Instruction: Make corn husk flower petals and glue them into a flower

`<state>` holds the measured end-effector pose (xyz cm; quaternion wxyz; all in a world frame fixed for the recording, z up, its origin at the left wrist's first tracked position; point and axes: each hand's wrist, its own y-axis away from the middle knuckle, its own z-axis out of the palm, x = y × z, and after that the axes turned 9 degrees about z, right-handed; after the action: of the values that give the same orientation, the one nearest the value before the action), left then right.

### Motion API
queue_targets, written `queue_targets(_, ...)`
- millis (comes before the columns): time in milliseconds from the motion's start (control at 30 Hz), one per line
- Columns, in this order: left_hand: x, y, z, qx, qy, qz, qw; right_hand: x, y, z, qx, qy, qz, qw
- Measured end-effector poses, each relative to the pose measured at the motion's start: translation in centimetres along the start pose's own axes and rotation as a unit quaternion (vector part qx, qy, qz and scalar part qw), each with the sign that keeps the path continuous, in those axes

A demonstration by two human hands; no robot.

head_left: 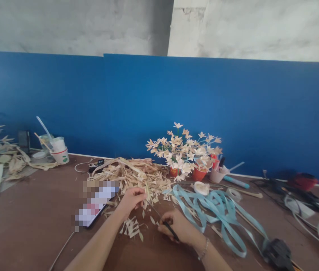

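Note:
My left hand [133, 201] is closed in a pinch on a pale strip of dried husk [147, 191], at the front of a heap of dried husks [137, 169]. Just to the right and nearer me, my right hand [179, 226] grips a slim black-handled tool [172, 231]. Its thin tip points up and left toward the strip; the blur hides its exact kind. Small cut husk pieces [131, 228] lie on the brown table [148, 256] below my hands.
Husk flowers [180, 150] in red cups stand behind the heap. Blue ribbon [224, 214] lies tangled at right, near a tape roll [233, 194]. A phone [99, 205] with a cable lies left. Farther left is a paper cup [60, 154]; cables [312, 226] lie far right.

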<state>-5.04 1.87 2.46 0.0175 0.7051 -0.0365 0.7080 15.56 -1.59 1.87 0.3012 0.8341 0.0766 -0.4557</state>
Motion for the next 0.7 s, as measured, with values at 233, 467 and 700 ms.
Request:
queue_targets(233, 0.37, 0.08, 0.19, -0.001, -0.007, -0.029, 1.0, 0.18, -0.12, -0.36, -0.008, 0.016, 0.01, 1.0)
queue_targets(467, -0.02, -0.08, 0.07, -0.008, -0.002, -0.037, 0.999, 0.68, -0.54, -0.09, -0.014, 0.004, 0.022, 1.0)
queue_targets(700, -0.52, -0.19, 0.29, 0.001, 0.013, -0.032, 0.999, 0.74, -0.48, -0.3, -0.014, 0.017, 0.022, 1.0)
